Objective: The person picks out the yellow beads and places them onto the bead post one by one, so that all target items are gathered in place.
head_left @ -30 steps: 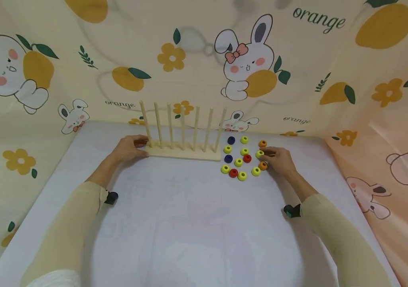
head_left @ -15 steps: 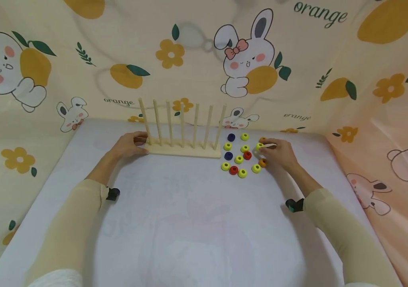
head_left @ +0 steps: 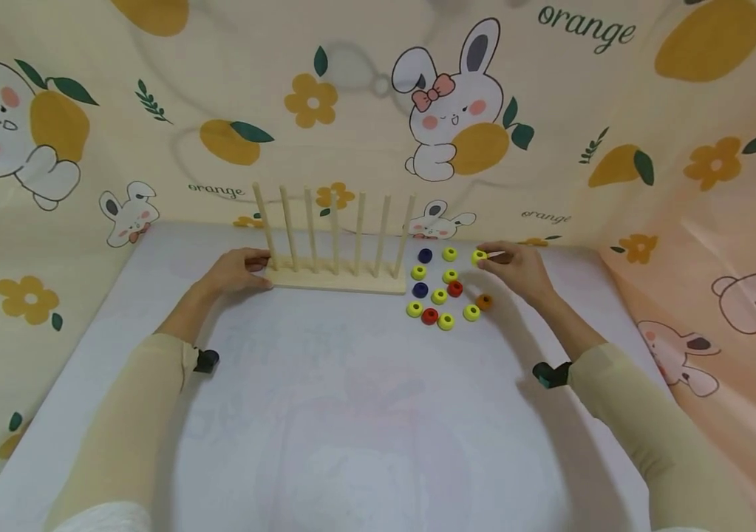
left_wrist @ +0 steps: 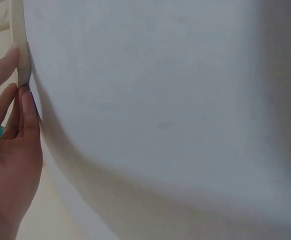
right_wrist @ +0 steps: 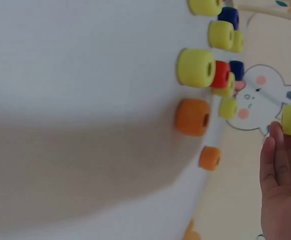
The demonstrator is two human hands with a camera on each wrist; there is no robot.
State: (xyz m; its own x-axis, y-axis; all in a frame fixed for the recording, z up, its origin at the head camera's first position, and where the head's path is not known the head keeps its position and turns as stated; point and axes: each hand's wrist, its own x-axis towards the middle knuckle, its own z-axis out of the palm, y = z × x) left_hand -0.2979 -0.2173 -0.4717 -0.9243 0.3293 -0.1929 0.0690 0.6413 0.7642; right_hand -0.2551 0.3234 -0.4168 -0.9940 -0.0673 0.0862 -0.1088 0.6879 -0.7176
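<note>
A pale wooden peg rack (head_left: 338,281) with several upright rods stands toward the back of the table. At its left end my left hand (head_left: 234,272) grips the base; the left wrist view shows the thumb and fingers (left_wrist: 30,117) on either side of the base corner (left_wrist: 23,70). To the right of the rack, my right hand (head_left: 520,273) pinches a yellow bead (head_left: 479,256) between thumb and fingers. In the right wrist view this bead (right_wrist: 290,120) is raised off the table. Below it lie loose yellow, red, blue and orange beads.
Among the loose beads are a red bead (head_left: 429,316), a dark blue bead (head_left: 420,290) and an orange bead (head_left: 483,302). A second orange bead (right_wrist: 209,158) shows only in the right wrist view. A printed cloth (head_left: 351,89) surrounds the white table (head_left: 351,414).
My right hand has lifted the yellow bead from among the others and moved it slightly up and back. The left hand stays at the rack's end. The view shifted slightly.
</note>
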